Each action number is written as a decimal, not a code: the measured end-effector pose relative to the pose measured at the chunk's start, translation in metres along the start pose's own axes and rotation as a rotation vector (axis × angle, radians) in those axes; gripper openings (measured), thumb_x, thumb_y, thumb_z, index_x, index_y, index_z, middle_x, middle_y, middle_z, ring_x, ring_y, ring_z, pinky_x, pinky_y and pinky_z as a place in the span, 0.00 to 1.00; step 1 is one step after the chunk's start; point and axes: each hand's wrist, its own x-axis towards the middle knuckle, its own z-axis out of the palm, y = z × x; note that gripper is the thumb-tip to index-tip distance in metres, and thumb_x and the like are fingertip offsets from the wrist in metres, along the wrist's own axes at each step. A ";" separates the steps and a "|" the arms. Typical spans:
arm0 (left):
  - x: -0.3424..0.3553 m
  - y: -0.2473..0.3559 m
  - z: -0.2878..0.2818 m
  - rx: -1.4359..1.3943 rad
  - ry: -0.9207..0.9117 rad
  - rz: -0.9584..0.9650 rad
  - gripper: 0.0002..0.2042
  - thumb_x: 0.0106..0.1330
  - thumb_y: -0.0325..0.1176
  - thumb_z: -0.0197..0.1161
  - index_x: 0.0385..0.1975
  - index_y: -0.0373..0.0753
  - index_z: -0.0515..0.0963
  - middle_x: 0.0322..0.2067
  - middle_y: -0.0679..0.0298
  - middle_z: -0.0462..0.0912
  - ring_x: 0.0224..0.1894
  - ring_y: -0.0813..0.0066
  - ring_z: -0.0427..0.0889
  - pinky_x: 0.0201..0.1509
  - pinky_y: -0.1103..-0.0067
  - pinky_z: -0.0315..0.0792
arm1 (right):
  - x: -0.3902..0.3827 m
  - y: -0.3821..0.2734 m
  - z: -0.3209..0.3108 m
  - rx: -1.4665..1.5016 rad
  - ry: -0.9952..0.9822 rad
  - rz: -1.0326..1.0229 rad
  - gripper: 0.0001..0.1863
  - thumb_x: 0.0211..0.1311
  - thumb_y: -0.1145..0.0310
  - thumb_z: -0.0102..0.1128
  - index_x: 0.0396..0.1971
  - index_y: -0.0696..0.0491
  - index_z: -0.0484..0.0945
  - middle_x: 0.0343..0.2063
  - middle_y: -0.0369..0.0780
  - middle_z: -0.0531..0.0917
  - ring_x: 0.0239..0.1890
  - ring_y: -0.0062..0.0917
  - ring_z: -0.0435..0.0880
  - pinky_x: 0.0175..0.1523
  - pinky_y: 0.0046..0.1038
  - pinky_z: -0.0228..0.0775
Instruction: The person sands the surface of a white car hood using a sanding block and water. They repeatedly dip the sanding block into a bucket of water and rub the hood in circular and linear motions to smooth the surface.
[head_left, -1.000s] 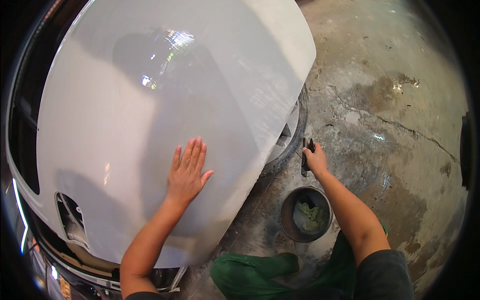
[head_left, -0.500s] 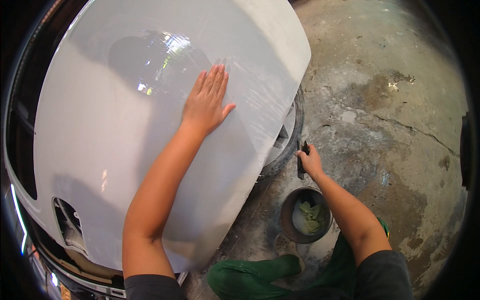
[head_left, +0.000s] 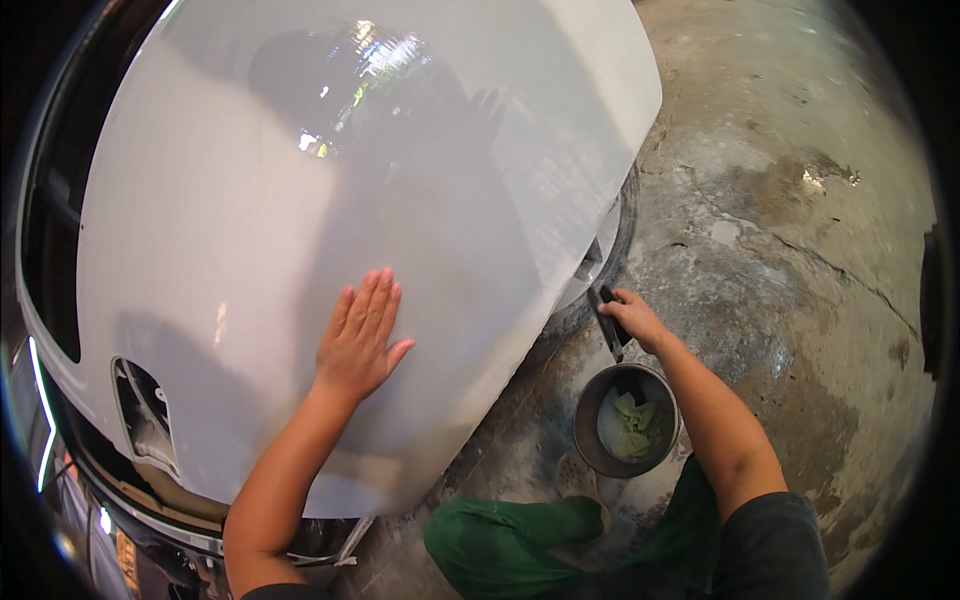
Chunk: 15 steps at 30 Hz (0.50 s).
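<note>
My left hand (head_left: 362, 338) lies flat, fingers stretched out, on a glossy white car body panel (head_left: 190, 250) that bears reflections and shadows. My right hand (head_left: 632, 318) is closed on a dark handle-like object (head_left: 607, 310) just beyond the panel's right edge. The lower end of this object meets or sits just above the rim of a dark metal pot (head_left: 590, 420); I cannot tell whether they are joined. Inside the pot lies a crumpled green cloth (head_left: 635, 425) in cloudy liquid.
A car tyre (head_left: 625, 230) shows under the panel's right edge. At left are a dark window (head_left: 55, 250) and an oval opening (head_left: 140, 410). Cracked, stained concrete (head_left: 810, 300) lies at right. My green-clad knee (head_left: 470, 545) and a perforated shoe (head_left: 575, 480) are below.
My left hand moved up and right across the panel half a second ago, and is back lower left now. My right hand, the handle and the pot have shifted slightly right.
</note>
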 end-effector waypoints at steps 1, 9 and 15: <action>-0.016 -0.001 0.003 -0.003 -0.019 -0.012 0.40 0.77 0.61 0.48 0.79 0.36 0.56 0.81 0.56 0.52 0.83 0.60 0.49 0.86 0.61 0.42 | -0.003 -0.003 0.001 0.023 -0.134 0.059 0.34 0.59 0.58 0.71 0.63 0.60 0.75 0.56 0.47 0.84 0.57 0.34 0.82 0.60 0.34 0.73; -0.131 -0.010 0.010 0.000 -0.065 -0.076 0.39 0.78 0.59 0.49 0.79 0.36 0.57 0.80 0.56 0.54 0.83 0.59 0.50 0.85 0.60 0.43 | -0.022 0.018 0.031 -0.606 -0.976 0.492 0.43 0.57 0.54 0.74 0.70 0.57 0.72 0.61 0.44 0.80 0.63 0.33 0.78 0.67 0.37 0.69; -0.100 -0.009 0.007 -0.026 -0.006 -0.161 0.39 0.73 0.58 0.55 0.77 0.38 0.62 0.79 0.58 0.59 0.82 0.63 0.55 0.84 0.60 0.47 | -0.013 0.085 0.044 -1.377 -1.120 0.523 0.31 0.56 0.48 0.72 0.57 0.51 0.85 0.52 0.44 0.87 0.50 0.34 0.86 0.58 0.41 0.78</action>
